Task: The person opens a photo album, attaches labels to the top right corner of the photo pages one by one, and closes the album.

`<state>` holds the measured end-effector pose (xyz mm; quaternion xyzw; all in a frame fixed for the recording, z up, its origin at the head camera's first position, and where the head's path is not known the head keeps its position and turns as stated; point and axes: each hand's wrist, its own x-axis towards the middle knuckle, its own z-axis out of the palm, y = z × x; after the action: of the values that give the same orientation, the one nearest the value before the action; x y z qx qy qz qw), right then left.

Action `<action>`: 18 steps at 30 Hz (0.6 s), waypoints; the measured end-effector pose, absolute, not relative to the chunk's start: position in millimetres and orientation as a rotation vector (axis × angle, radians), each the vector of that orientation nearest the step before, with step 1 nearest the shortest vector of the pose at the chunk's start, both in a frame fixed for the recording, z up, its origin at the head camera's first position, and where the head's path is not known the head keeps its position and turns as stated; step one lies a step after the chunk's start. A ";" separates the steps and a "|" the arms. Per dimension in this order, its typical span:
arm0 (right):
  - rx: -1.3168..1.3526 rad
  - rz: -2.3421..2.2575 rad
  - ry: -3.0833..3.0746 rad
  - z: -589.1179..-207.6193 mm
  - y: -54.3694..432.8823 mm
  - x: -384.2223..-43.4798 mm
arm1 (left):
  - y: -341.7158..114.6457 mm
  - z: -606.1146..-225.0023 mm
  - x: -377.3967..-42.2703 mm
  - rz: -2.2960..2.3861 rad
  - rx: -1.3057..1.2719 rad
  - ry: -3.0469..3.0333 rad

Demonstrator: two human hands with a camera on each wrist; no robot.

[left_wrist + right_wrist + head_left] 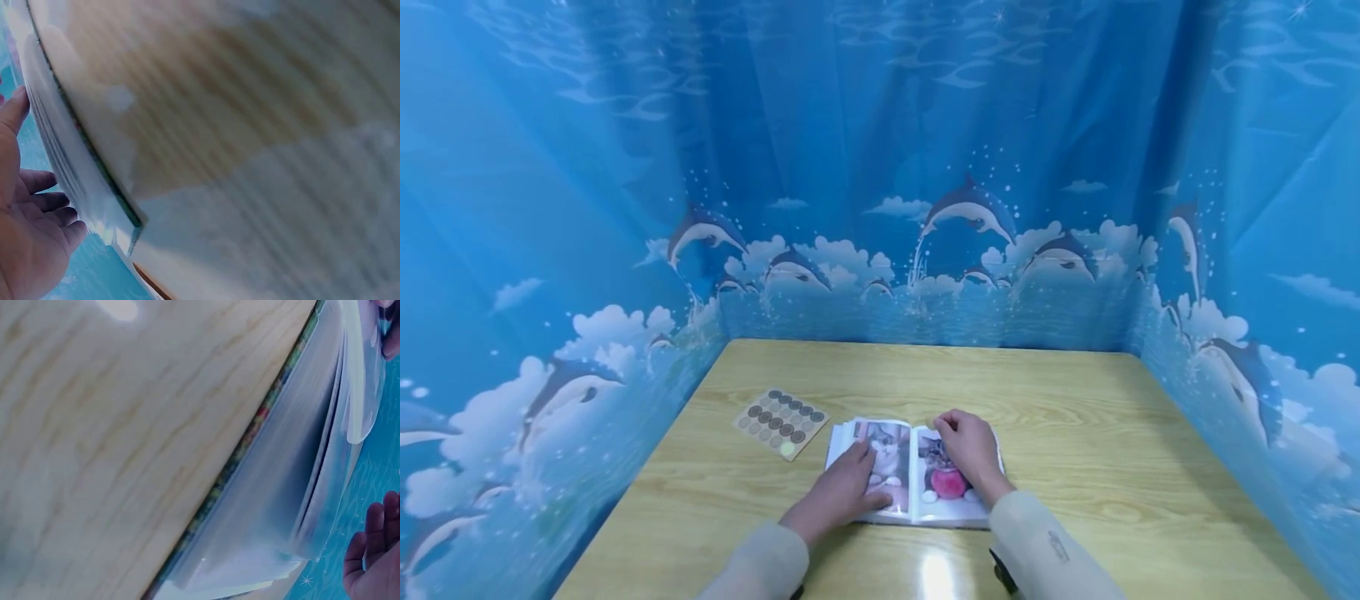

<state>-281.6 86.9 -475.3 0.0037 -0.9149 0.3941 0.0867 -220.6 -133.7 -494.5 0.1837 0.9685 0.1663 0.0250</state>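
Note:
An open photo album [913, 493] lies on the table, with a cat picture on each page. The left picture [887, 458] shows a pale cat; the right one has a cat by a round red thing [948, 483]. My left hand [842, 485] rests on the left page, thumb pointing inward and fingers extended along its outer side. At the top of the right page [922, 439], my right hand [972, 452] pinches the page edge between thumb and index finger; its other fingers [375, 528] appear loosely bent. A clear, curved page flap [359, 394] stands up from the album in the right wrist view.
Left of the album, a brown sheet [781, 422] carries rows of round dark and light stickers. The wood-grained table [1075, 417] is surrounded by a blue curtain [850, 167] printed with dolphins. Light glares off the table's front [936, 571].

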 end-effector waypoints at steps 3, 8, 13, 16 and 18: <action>0.013 1.169 -2.747 -475.4 84.5 -285.0 | -135.0 -498.5 -218.4 0.468 0.573 2.994; 0.053 1.129 -2.776 -476.1 78.3 -289.8 | -137.8 -503.6 -215.8 0.393 0.619 3.014; 0.161 1.030 -2.767 -477.3 72.5 -292.0 | -138.8 -506.8 -214.9 0.359 0.654 3.015; 0.205 0.985 -2.772 -479.9 69.5 -294.2 | -138.6 -507.3 -214.7 0.349 0.658 3.008; 0.234 0.955 -2.772 -482.0 67.7 -296.0 | -138.6 -507.2 -214.7 0.346 0.659 3.007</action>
<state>-296.0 67.7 -482.0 0.0791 -0.9378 0.3230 0.0999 -214.7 -138.6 -507.2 0.2128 0.9705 0.1117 0.0220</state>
